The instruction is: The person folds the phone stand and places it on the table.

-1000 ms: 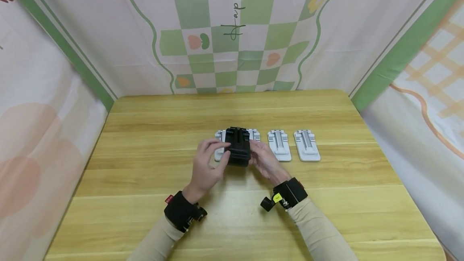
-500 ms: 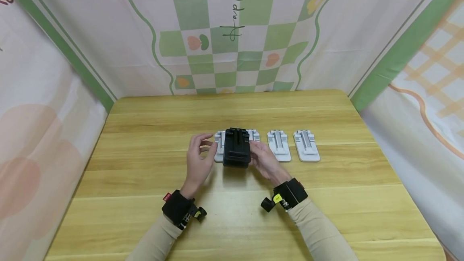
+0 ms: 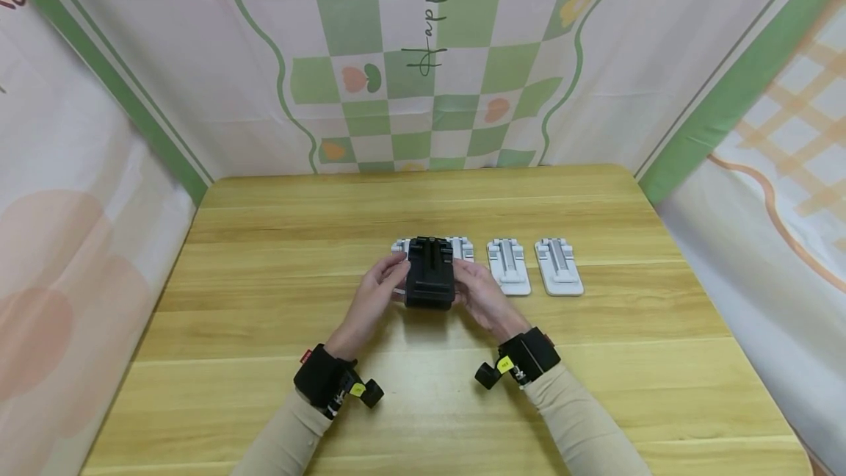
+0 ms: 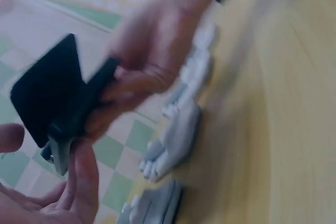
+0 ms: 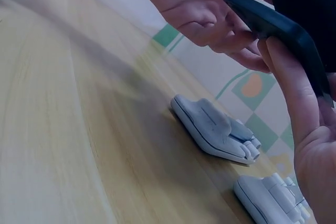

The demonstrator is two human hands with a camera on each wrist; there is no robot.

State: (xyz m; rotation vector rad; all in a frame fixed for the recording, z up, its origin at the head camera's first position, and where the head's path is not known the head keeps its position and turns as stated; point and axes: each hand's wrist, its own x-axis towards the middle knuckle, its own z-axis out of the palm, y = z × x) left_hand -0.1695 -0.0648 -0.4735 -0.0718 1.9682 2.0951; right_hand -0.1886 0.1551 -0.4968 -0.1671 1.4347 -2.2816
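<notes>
A black folding phone stand (image 3: 429, 281) is held above the table, in front of a row of white ones. My right hand (image 3: 487, 298) grips its right edge, with the thumb and fingers on opposite faces. At the left edge is my left hand (image 3: 370, 301), its thumb and fingers curled about the stand. In the left wrist view the black stand (image 4: 65, 95) is partly unfolded, its plate standing at an angle to the base. Fingers of the left hand (image 5: 205, 17) touch the stand's underside in the right wrist view.
Several white folding phone stands lie flat in a row on the wooden table (image 3: 277, 241), including one at the right end (image 3: 560, 270) and another beside it (image 3: 509, 270). The left ones are partly covered by the black stand. A patterned curtain (image 3: 370, 109) hangs behind the table.
My left hand moved away from the black stand to the left, then came back to its left edge. The right hand kept its grip; the stand has shifted slightly toward me.
</notes>
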